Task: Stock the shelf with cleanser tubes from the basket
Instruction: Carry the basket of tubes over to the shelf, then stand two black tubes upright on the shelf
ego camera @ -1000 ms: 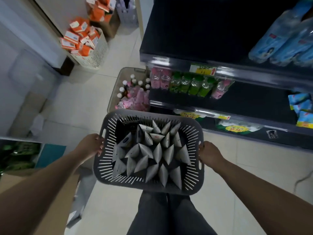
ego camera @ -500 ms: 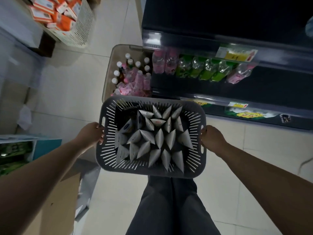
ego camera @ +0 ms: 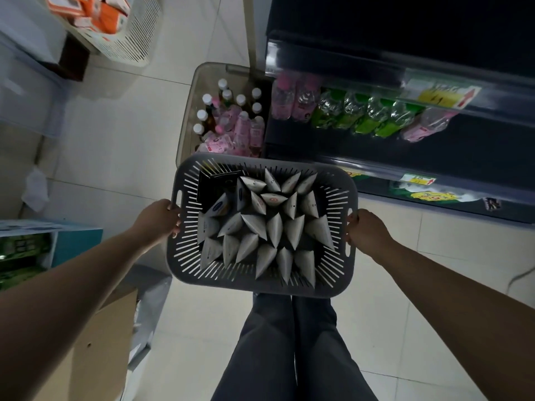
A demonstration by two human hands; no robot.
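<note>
I carry a grey slotted basket in front of my waist, above my legs. Several white cleanser tubes stand packed in it with their crimped ends up, and a dark box sits in its far left corner. My left hand grips the basket's left rim by the handle slot. My right hand grips the right rim. The dark shelf unit rises ahead on the right, with pink and green bottles on one level.
A clear bin of pink bottles stands on the floor just beyond the basket, against the shelf's left end. A white basket of orange boxes is at far left. A cardboard box and a teal box sit by my left arm.
The view has tilted further down and the upper shelves have slid out of sight. The basket stays held by both hands in front of me.
</note>
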